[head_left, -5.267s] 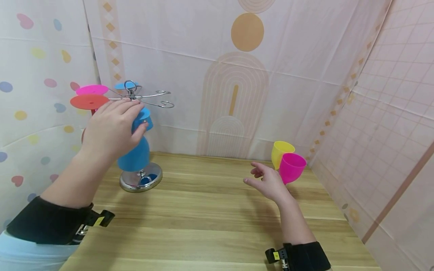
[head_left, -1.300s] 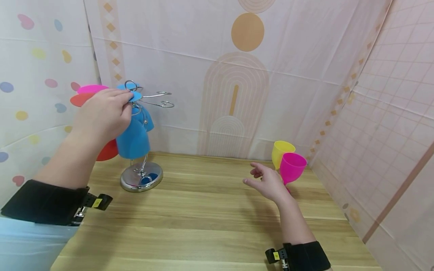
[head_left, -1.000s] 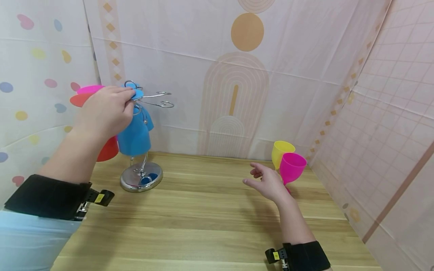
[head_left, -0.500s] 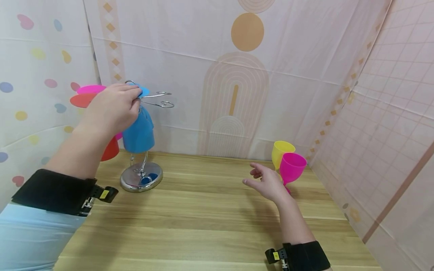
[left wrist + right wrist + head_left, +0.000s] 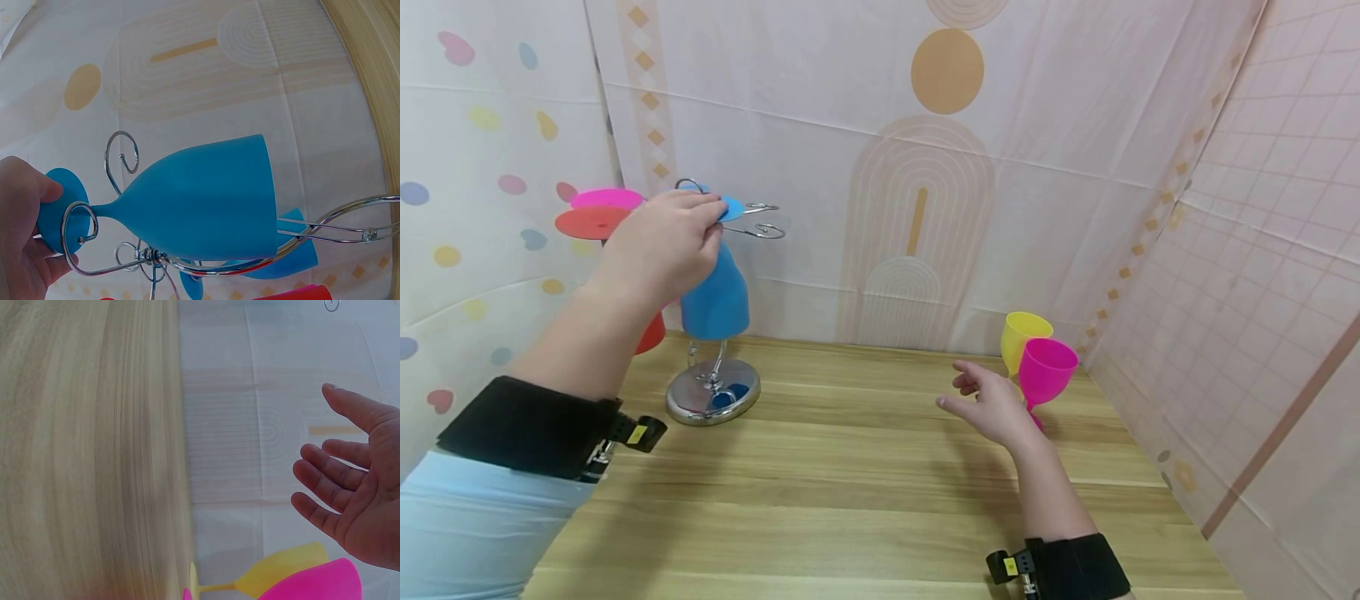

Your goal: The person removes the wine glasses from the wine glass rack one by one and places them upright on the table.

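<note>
On my feed the left hand (image 5: 666, 246), the nearer one, pinches the round foot (image 5: 65, 190) of the inverted, plastic-looking blue goblet (image 5: 200, 200) at scene left, its bowl hanging below the grip, long axis close to upright. The stem lies right beside a curled hook (image 5: 95, 273) of the shiny metal stand (image 5: 696, 408); whether it sits inside I cannot tell. My right hand (image 5: 996, 408), loosely spread and holding nothing, stays well apart at right, by the bright pink goblet (image 5: 1047, 371) and yellow goblet (image 5: 1021, 335).

- We're seeing smooth, matt plastic goblets (image 5: 206, 206)!
- Glossy, mirror-bright metal rack (image 5: 696, 397), we notice!
- Smooth, wood-grained table (image 5: 850, 467)!
- And we've matt, creased cloth backdrop (image 5: 805, 225)!
</note>
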`<action>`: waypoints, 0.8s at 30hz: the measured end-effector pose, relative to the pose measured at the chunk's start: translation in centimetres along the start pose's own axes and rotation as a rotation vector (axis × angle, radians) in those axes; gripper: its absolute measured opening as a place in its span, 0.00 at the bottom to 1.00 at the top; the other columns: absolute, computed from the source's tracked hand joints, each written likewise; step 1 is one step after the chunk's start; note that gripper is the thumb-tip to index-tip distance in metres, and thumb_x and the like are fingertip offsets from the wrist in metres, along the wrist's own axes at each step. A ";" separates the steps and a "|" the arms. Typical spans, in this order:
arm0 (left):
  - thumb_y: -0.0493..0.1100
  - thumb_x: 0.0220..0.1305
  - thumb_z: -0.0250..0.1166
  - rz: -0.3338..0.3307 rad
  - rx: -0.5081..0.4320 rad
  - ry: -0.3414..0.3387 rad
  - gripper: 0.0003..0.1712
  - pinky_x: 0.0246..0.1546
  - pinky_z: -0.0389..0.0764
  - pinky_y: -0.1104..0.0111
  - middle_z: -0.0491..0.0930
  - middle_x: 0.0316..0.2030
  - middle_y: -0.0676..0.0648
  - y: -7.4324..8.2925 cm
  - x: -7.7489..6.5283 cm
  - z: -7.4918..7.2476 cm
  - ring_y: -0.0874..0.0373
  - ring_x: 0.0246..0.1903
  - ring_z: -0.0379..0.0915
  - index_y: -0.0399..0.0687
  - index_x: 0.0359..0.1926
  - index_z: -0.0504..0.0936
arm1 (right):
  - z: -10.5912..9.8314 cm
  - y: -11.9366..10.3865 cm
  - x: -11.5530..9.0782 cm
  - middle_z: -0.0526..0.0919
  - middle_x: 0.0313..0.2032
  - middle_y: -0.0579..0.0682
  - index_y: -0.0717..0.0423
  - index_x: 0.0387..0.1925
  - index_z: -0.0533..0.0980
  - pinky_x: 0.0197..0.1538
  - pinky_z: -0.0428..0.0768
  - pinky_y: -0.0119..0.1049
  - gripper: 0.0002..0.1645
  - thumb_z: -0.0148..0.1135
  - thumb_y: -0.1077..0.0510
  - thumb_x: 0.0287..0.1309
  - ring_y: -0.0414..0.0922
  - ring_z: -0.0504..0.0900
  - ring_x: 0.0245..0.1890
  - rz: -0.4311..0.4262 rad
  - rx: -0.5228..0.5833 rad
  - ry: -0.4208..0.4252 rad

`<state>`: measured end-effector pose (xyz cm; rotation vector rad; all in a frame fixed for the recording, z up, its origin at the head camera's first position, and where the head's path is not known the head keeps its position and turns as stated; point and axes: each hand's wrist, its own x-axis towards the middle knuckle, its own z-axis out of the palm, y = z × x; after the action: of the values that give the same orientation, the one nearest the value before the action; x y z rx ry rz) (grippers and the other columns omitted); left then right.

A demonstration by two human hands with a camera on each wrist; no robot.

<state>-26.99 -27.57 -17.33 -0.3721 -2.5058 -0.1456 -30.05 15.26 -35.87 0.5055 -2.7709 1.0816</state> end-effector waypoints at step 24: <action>0.41 0.73 0.59 0.090 0.008 0.092 0.26 0.65 0.67 0.40 0.74 0.64 0.32 1.9 -1.6 0.8 0.32 0.66 0.66 0.32 0.67 0.74 | -0.1 -0.2 0.0 0.83 0.53 0.50 0.53 0.71 0.71 0.55 0.80 0.50 0.43 0.73 0.43 0.58 0.49 0.80 0.53 -0.001 -0.013 -0.003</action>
<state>-25.60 -25.99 -18.90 -0.4641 -2.3932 -0.1144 -29.95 15.23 -35.69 0.5073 -2.7779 1.0632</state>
